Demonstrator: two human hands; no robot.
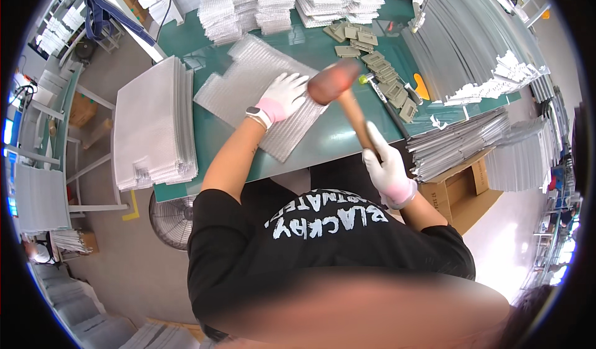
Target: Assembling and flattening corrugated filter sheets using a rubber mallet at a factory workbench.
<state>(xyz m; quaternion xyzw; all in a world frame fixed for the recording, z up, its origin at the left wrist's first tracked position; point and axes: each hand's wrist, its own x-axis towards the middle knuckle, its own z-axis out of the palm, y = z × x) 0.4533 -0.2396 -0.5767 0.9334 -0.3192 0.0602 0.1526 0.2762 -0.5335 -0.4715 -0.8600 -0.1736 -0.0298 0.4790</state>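
My left hand (284, 94), in a white glove, lies flat with fingers spread on a translucent corrugated plastic sheet (248, 85) on the green table (335, 135). A watch sits on that wrist. My right hand (386, 166), also gloved, grips the wooden handle of a mallet (338, 85). The mallet's reddish-brown head is raised and blurred, hanging over the sheet's right edge, close beside my left fingertips.
Small grey-tan plastic pieces (379, 69) lie scattered to the right of the sheet, with a marker beside them. Stacks of sheets (152, 125) stand at left, back (248, 4) and right (478, 45). A cardboard box (462, 190) and a fan (171, 215) sit below the table edge.
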